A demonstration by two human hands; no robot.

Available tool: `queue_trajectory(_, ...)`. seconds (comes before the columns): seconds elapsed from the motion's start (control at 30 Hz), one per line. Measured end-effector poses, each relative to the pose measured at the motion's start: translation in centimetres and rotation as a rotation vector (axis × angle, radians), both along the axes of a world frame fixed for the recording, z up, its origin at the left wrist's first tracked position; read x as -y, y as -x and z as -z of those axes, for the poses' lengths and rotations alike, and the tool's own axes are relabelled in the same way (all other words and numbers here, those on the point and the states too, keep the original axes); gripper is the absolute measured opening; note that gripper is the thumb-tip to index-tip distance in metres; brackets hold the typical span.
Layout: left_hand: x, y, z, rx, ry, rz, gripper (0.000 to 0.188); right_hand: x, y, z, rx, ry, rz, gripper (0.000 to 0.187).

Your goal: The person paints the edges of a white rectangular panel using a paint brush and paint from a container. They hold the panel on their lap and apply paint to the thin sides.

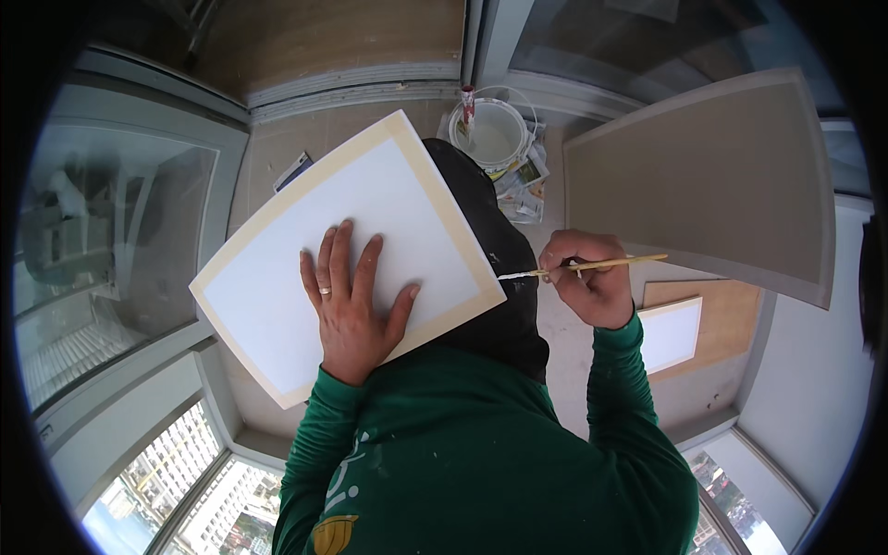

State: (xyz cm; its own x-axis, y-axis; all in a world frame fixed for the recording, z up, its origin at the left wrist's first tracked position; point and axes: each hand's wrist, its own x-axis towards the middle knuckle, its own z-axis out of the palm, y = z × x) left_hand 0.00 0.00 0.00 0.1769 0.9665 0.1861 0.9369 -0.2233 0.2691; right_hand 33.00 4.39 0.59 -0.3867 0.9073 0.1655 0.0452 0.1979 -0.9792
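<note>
Head view: one person in a green long-sleeved top (472, 444), seen from above, dark cloth (462, 176) over the lap.
White panel: four-sided, pale face, cream border (245, 347) along its edges; lies aslant across the lap, left of the picture's middle, one corner pointing up (268, 296).
Left hand (353, 324): palm down on the face of the white panel, near its lower edge; fingers spread and extended, thumb out to the side, nothing gripped; ring on one finger.
Right hand (592, 282): closed, thumb and fingers pinching a thin brush.
Thin brush (638, 262): yellowish handle pointing right, white-coated tip pointing left, at the panel's right-hand edge; contact with that edge cannot be told.
White bucket (524, 141): beyond the lap, wire handle, pale contents; a red-handled tool (468, 111) stands in it.
Printed sheets (525, 199): on the floor, beneath and beside the bucket.
Grey panel (703, 185): large, paler margin, to the right, beyond the right hand.
Smaller white panel (671, 335): right of the right forearm, on a brown board (726, 314).
Glazing: glass door (139, 185) at left; windows (180, 453) at lower left, buildings outside.
</note>
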Motion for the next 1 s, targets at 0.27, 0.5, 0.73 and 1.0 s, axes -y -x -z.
queue_trajectory(0.27,0.1,-0.2,-0.3,-0.008,0.005,-0.004,0.067,0.7,0.1,2.0,-0.339,0.215,0.182,0.016)
queue_trajectory(0.5,0.0,-0.2,-0.2,-0.010,-0.014,0.004,0.066,0.8,1.2,2.6,-0.285,0.212,0.225,0.013)
queue_trajectory(0.73,0.0,-0.3,-0.3,-0.004,-0.012,0.002,0.065,0.1,2.1,3.3,-0.180,0.133,0.234,0.014)
queue_trajectory(1.0,0.4,0.1,-0.7,0.122,-0.020,-0.016,0.061,-1.3,2.1,3.3,-0.274,0.195,0.278,0.019)
